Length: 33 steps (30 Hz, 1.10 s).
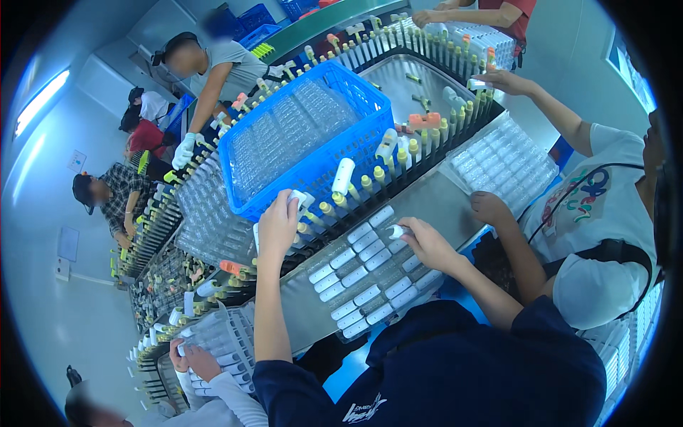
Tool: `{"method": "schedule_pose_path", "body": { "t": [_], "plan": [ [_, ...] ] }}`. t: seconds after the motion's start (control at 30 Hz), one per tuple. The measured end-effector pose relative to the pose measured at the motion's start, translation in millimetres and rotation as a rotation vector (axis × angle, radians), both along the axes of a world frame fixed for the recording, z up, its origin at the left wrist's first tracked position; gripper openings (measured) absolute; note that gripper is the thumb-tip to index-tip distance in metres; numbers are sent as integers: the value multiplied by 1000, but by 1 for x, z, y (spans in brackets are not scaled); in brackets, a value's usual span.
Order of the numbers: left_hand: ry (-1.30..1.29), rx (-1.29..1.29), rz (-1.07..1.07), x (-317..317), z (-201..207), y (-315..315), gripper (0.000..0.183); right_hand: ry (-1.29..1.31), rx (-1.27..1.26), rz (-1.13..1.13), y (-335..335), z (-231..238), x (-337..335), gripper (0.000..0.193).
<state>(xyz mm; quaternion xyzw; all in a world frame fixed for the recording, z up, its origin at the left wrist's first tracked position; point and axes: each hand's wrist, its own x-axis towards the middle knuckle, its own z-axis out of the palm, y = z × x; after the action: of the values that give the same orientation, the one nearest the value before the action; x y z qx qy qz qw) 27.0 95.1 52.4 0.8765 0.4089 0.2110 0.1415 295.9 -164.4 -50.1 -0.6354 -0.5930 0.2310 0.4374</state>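
Observation:
My left hand reaches up to the row of upright pegs beside the blue crate. Its fingers are closed on a white plastic casing, which sits at or just above a yellow-tipped peg; whether it touches the peg I cannot tell. My right hand pinches another small white casing above a clear blister tray. Several white oblong casings lie in that tray in rows, with some pockets bare. One more white casing stands on a peg to the right of my left hand.
A blue crate filled with clear trays stands inside the loop of pegs. A metal ledge carries my tray. A person at right works beside another clear tray; another at lower left handles white casings. More people work across the line.

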Motion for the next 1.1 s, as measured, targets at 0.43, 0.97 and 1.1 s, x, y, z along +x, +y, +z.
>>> {"method": "schedule_pose_path", "body": {
  "t": [0.43,0.97,1.1],
  "plan": [
    [196,512,291,-59,-41,-54,54,541,203,-452,63,10,27,40],
    [-212,-144,300,-67,-183,-276,38,-462,66,-354,192,68,-77,23],
    [-130,-196,229,-77,-188,-263,35,-683,33,-378,187,45,-112,45]
  ]
}}
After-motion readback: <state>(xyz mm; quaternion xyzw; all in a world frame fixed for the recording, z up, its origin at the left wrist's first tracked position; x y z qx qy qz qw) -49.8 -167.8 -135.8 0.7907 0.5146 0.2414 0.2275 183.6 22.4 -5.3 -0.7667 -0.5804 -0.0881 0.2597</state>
